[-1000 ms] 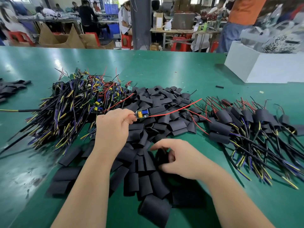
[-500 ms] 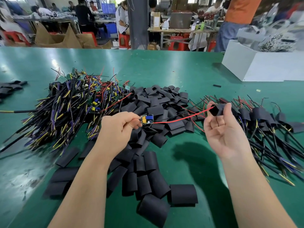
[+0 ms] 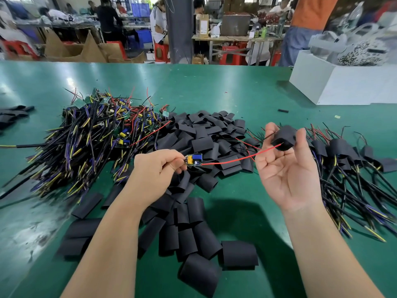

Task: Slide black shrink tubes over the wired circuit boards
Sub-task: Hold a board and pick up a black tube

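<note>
Pinched in the left hand [image 3: 159, 168], the board [image 3: 194, 159] hangs over the pile [image 3: 206, 134]; the right hand [image 3: 287, 168] pinches a tube [image 3: 283, 137] at the red wire [image 3: 236, 160] tip. Threading, I'd say; next the tube must slide along onto the board

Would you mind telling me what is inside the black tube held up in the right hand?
The red wire from the circuit board reaches into the open mouth of the shrink tube, pinched by the right hand. How far it goes inside is hidden by the tube's wall.
</note>
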`<state>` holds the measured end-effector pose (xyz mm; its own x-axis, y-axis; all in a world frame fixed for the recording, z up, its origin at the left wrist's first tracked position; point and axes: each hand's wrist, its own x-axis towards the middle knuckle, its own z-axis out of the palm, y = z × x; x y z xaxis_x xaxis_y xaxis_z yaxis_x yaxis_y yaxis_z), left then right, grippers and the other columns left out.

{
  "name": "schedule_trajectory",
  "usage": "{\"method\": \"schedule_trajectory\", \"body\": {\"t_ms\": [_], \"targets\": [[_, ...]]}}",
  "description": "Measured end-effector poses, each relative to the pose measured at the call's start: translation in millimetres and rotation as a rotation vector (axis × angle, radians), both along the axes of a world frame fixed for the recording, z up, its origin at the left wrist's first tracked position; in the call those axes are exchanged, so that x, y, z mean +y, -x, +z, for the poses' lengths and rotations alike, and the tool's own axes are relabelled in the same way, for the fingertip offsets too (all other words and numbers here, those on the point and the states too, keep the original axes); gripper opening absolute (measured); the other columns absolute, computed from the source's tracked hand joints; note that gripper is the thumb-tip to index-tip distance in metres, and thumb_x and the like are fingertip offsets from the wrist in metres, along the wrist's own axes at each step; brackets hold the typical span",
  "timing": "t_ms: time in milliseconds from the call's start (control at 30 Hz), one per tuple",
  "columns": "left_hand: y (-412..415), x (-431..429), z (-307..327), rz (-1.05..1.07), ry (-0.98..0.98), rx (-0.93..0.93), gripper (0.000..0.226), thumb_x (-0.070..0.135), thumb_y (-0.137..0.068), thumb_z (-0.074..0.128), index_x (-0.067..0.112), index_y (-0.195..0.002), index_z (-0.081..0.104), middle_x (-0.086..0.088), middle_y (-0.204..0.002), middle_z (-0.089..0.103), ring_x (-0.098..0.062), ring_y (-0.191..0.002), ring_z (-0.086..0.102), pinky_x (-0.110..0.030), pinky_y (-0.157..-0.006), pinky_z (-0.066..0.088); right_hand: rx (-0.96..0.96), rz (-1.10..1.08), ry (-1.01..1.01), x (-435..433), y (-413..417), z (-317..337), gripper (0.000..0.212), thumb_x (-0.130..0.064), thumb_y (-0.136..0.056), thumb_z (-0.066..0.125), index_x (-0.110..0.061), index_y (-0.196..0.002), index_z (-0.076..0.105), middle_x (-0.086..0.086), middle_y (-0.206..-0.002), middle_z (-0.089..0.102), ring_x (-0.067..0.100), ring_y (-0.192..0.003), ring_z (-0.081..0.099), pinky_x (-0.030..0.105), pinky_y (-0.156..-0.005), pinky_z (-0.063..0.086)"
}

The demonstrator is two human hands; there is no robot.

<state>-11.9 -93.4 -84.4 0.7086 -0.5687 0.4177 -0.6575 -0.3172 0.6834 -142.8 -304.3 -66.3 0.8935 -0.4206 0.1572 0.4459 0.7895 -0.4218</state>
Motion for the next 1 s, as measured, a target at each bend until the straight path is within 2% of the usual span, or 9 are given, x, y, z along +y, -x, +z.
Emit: {"method": "schedule_trajectory", "body": {"t_ms": [167,233,300,467,533,600,733,867,1000], "targets": [[-0.3,1.2,0.8,0.016,-0.002,0.018,0.022,0.006,-0.094,0.055,0.016,-0.083,0.071,0.006,-0.076,0.07,-0.006,-0.075,0.064,-0.036,-0.083,0.052,-0.022,0.009,0.043,2.4,1.4,0.9,0.031,-0.036,-0.073,0.075,-0.009,-0.089,0.076,0.003,-0.099,0.072,0.006,-0.083,0.068,0.017,-0.063,0.052],[0.5,1.5,1.5,0.011,0.002,0.014,0.021,0.006,-0.094,0.055,0.015,-0.084,0.071,0.007,-0.077,0.07,-0.006,-0.075,0.064,-0.036,-0.083,0.052,0.044,-0.059,-0.003,2.2,-0.5,-0.6,0.033,-0.036,-0.077,0.069,-0.009,-0.095,0.066,0.003,-0.098,0.07,0.007,-0.086,0.067,0.014,-0.067,0.05],[1.4,1.3,1.9,0.001,0.007,0.002,0.021,0.005,-0.094,0.055,0.014,-0.084,0.071,0.007,-0.077,0.07,-0.006,-0.075,0.064,-0.036,-0.081,0.052,0.13,-0.149,-0.079,1.1,-2.0,-3.0,0.027,-0.033,-0.079,0.068,-0.011,-0.086,0.054,0.004,-0.09,0.07,0.01,-0.088,0.067,0.015,-0.065,0.05],[2.6,-0.6,1.5,-0.02,-0.009,-0.011,0.02,0.005,-0.093,0.057,0.014,-0.083,0.072,0.007,-0.076,0.069,-0.008,-0.074,0.064,-0.031,-0.077,0.051,0.12,-0.183,-0.074,-1.2,-1.7,-2.0,0.025,-0.032,-0.081,0.063,-0.008,-0.074,0.069,0.004,-0.082,0.072,0.01,-0.088,0.067,0.014,-0.064,0.05],[3.0,-1.1,1.1,-0.023,-0.014,-0.009,0.02,0.006,-0.093,0.057,0.015,-0.084,0.072,0.008,-0.075,0.069,-0.01,-0.074,0.064,-0.033,-0.077,0.051,0.089,-0.124,-0.045,-1.0,-0.8,-1.6,0.027,-0.033,-0.08,0.065,-0.008,-0.088,0.064,0.002,-0.088,0.071,0.008,-0.086,0.067,0.011,-0.065,0.046],[2.7,-1.0,0.8,-0.017,-0.019,-0.005,0.021,0.006,-0.093,0.057,0.017,-0.083,0.072,0.008,-0.075,0.069,-0.011,-0.073,0.064,-0.035,-0.077,0.051,0.052,-0.04,0.004,-0.7,0.5,-0.6,0.032,-0.035,-0.072,0.075,-0.009,-0.092,0.072,0.0,-0.094,0.07,0.005,-0.082,0.065,0.008,-0.067,0.041],[1.4,0.5,0.2,-0.006,-0.023,0.015,0.024,0.008,-0.094,0.055,0.02,-0.08,0.07,0.008,-0.074,0.068,-0.01,-0.074,0.064,-0.037,-0.079,0.05,0.001,0.008,-0.014,2.0,2.5,2.3,0.067,-0.03,-0.054,0.091,-0.004,-0.11,0.064,0.004,-0.099,0.071,0.01,-0.082,0.069,0.018,-0.059,0.051],[1.1,0.2,0.4,0.005,-0.018,0.009,0.024,0.008,-0.095,0.055,0.021,-0.078,0.068,0.009,-0.074,0.068,-0.007,-0.074,0.064,-0.029,-0.078,0.05,-0.001,0.006,0.05,4.0,2.6,3.5,0.051,-0.033,-0.054,0.091,-0.005,-0.093,0.077,0.002,-0.097,0.072,0.009,-0.084,0.069,0.017,-0.057,0.049],[1.2,-0.2,1.2,0.033,-0.026,-0.007,0.026,0.01,-0.094,0.055,0.023,-0.076,0.068,0.01,-0.07,0.067,-0.003,-0.075,0.062,-0.023,-0.078,0.047,-0.01,-0.003,0.115,6.5,1.2,1.4,0.041,-0.036,-0.065,0.084,-0.011,-0.096,0.076,0.001,-0.1,0.071,0.011,-0.091,0.068,0.019,-0.061,0.051]]}}
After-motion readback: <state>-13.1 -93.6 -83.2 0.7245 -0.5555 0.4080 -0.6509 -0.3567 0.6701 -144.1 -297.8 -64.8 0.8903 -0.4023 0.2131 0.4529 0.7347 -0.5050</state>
